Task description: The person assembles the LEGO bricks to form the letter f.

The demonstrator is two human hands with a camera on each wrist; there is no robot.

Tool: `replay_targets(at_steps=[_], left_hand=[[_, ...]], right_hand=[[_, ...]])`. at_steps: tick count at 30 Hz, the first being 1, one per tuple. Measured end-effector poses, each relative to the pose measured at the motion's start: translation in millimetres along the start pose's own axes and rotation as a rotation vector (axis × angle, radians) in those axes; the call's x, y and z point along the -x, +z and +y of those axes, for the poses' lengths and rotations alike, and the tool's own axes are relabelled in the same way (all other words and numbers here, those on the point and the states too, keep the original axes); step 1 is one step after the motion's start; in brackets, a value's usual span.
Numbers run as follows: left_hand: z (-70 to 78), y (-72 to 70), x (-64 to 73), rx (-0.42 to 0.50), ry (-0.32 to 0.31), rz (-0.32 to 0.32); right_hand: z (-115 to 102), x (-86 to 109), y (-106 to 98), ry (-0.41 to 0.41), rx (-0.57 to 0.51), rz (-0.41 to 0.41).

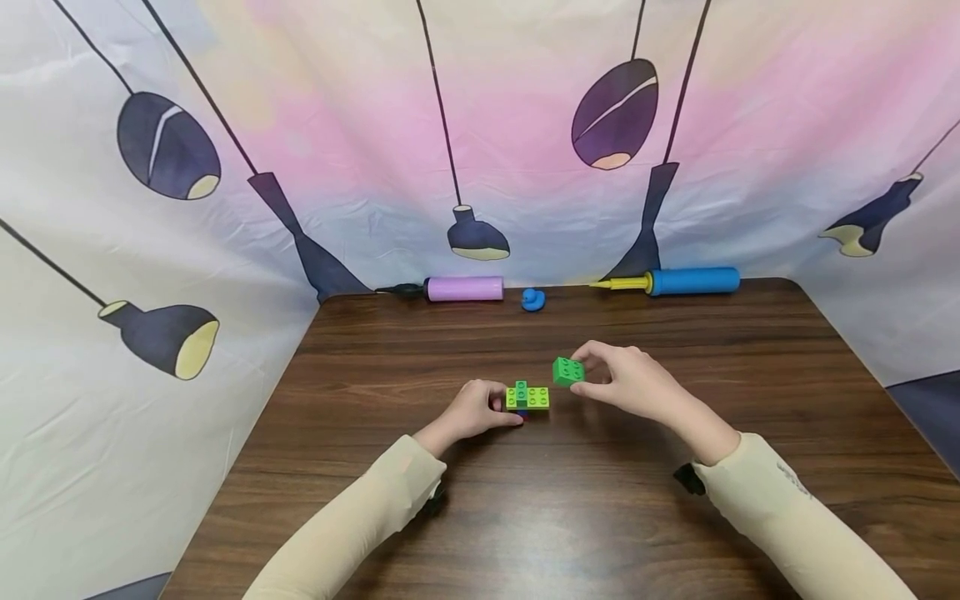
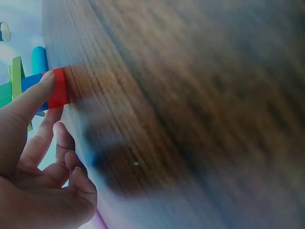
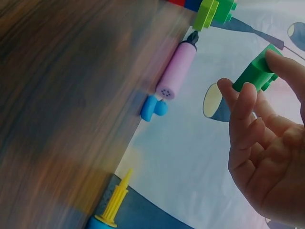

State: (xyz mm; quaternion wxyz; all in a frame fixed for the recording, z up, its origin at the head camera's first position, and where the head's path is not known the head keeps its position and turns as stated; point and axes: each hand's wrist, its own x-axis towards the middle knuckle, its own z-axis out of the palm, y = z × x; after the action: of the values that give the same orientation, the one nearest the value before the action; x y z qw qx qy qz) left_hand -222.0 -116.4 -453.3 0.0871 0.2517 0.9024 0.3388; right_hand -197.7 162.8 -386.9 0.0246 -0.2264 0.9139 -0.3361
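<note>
A small stack of toy building bricks (image 1: 537, 398) stands on the table, gripped at its left side by my left hand (image 1: 470, 409). In the left wrist view, the thumb and a finger pinch its lowest part, a red brick (image 2: 59, 88) with a blue brick (image 2: 31, 82) above it. Over these lies a long lime brick (image 3: 206, 14), topped by a small green brick (image 1: 521, 393). My right hand (image 1: 633, 381) holds a separate green brick (image 3: 256, 73) between thumb and fingers, off the table, just right of the stack and apart from it.
Along the table's back edge lie a purple hand pump (image 1: 465, 288), a blue toy duck (image 1: 533, 300) and a blue pump with a yellow nozzle (image 1: 693, 281). Behind them hangs a cloth (image 1: 360, 150) printed with lamps. The wooden table (image 1: 570, 517) extends around both hands.
</note>
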Motion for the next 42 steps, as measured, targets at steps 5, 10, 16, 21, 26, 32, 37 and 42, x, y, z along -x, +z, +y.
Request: replay_targets(at_steps=[5, 10, 16, 21, 26, 32, 37, 42], left_hand=[[0.6, -1.0, -1.4, 0.007, 0.004, 0.002], [0.2, -1.5, -2.8, 0.011, 0.009, 0.001], [0.2, -1.2, -2.9, 0.011, 0.017, 0.002], [0.5, -0.3, -2.4, 0.013, 0.027, 0.005], [0.5, -0.1, -1.6, 0.020, 0.028, 0.006], [1.0, -0.6, -1.1, 0.018, 0.031, 0.009], [1.4, -0.8, -1.0, 0.006, 0.037, 0.013], [1.5, -1.1, -1.0, 0.009, 0.038, 0.017]], right_hand=[[-4.7, -6.3, 4.5, -0.035, -0.019, -0.015], [-7.9, -13.0, 11.8, -0.071, -0.039, -0.034], [-9.8, -19.1, 25.0, -0.105, -0.066, -0.022], [-11.0, -20.6, 34.0, -0.115, -0.076, -0.019], [-13.7, -22.9, 38.5, -0.106, -0.068, -0.007], [-17.9, -26.3, 40.8, -0.092, -0.020, 0.013], [-18.3, -28.0, 44.1, -0.076, 0.012, 0.013], [-18.6, -29.4, 46.6, -0.073, 0.035, 0.024]])
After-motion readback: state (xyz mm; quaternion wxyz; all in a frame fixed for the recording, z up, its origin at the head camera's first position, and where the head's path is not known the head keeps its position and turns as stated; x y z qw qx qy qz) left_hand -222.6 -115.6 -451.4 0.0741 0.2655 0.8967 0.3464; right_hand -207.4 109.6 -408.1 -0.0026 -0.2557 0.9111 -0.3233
